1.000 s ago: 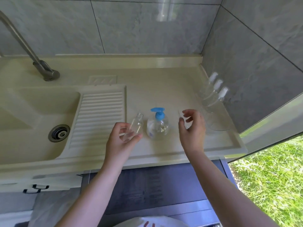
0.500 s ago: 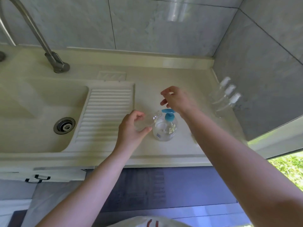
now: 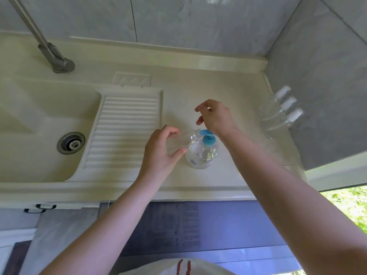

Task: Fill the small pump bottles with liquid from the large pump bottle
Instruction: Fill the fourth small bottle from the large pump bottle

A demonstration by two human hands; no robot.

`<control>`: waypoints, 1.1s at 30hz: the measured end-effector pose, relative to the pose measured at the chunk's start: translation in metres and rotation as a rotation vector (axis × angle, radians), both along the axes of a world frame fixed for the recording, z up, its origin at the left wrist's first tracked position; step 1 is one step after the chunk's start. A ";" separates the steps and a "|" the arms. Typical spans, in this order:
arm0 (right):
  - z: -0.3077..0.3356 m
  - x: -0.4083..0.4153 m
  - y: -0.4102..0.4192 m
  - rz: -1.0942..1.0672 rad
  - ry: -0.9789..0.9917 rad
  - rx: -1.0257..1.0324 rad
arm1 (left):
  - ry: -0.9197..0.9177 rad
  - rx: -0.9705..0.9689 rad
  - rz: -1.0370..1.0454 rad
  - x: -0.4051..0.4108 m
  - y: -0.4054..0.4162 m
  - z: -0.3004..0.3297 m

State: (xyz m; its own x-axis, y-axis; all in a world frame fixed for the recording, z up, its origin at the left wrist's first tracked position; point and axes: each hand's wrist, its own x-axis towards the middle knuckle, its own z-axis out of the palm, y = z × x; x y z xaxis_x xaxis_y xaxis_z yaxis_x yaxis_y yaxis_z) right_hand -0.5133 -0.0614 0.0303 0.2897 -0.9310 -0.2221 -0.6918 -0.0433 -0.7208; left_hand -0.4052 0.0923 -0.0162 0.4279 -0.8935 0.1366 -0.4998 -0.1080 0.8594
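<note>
The large clear round-bodied plastic pump bottle with a blue pump head (image 3: pixel 201 153) stands upright on the pale cream countertop (image 3: pixel 228 96) just right of the ribbed washboard, and the left hand (image 3: pixel 160 149) grips one small clear uncapped bottle (image 3: pixel 185 138), tilted so its open mouth sits right by the blue spout. Since half a second ago the right hand (image 3: pixel 215 118) has stayed over the pump head, heel on it, fingers loosely curled around nothing; whether it presses I cannot tell. Three more small clear bottles with white caps (image 3: pixel 278 113) lean against the grey wall, well apart to the right.
</note>
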 end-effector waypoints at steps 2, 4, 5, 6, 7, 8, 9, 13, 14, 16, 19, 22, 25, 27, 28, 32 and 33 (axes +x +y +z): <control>-0.002 0.001 0.000 -0.004 0.034 -0.026 | -0.016 -0.004 -0.009 0.001 0.000 0.002; -0.003 0.000 0.001 0.002 0.069 -0.046 | -0.023 -0.005 -0.012 0.001 0.000 0.003; -0.004 0.000 0.001 0.005 0.091 -0.055 | -0.026 -0.004 -0.013 0.002 0.000 0.003; -0.005 0.000 0.001 0.010 0.120 -0.068 | -0.031 -0.002 -0.016 0.002 0.000 0.003; -0.006 -0.001 0.003 0.015 0.157 -0.085 | -0.038 0.001 -0.020 0.002 0.000 0.002; -0.007 -0.002 0.004 0.022 0.191 -0.106 | -0.046 0.002 -0.024 0.002 0.000 0.002; -0.009 -0.002 0.004 0.026 0.213 -0.118 | -0.053 0.006 -0.028 0.002 -0.001 0.001; -0.012 0.000 0.006 -0.001 0.232 -0.173 | -0.051 0.018 -0.036 0.003 -0.002 -0.002; -0.010 0.000 0.005 -0.005 0.236 -0.184 | -0.046 0.019 -0.037 0.004 -0.001 -0.002; -0.005 0.000 0.002 -0.009 0.217 -0.172 | -0.036 0.012 -0.038 0.003 -0.001 -0.001; -0.004 0.000 0.001 0.003 0.216 -0.158 | -0.031 -0.002 -0.040 0.003 -0.002 0.001; -0.011 -0.001 0.006 -0.002 0.225 -0.204 | -0.060 -0.003 -0.044 0.005 -0.004 0.001; -0.012 -0.002 0.007 -0.045 0.195 -0.244 | -0.079 0.006 -0.051 0.006 -0.005 0.001; -0.007 -0.002 0.003 -0.064 0.128 -0.183 | -0.063 0.007 -0.054 0.005 -0.004 0.002; -0.004 -0.001 0.002 -0.068 0.095 -0.141 | -0.058 0.004 -0.050 0.005 -0.004 0.003; -0.010 -0.003 0.004 -0.028 0.155 -0.167 | -0.060 -0.002 -0.041 0.005 -0.003 0.004; -0.011 -0.002 0.005 -0.031 0.178 -0.191 | -0.064 0.001 -0.043 0.005 -0.004 0.004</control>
State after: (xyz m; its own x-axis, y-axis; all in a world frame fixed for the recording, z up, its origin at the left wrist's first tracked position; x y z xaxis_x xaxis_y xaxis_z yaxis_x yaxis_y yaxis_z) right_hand -0.5154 -0.0561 0.0189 0.2322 -0.9689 -0.0859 -0.8103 -0.1438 -0.5681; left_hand -0.3999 0.0888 -0.0124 0.3795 -0.9110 0.1614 -0.5581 -0.0863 0.8253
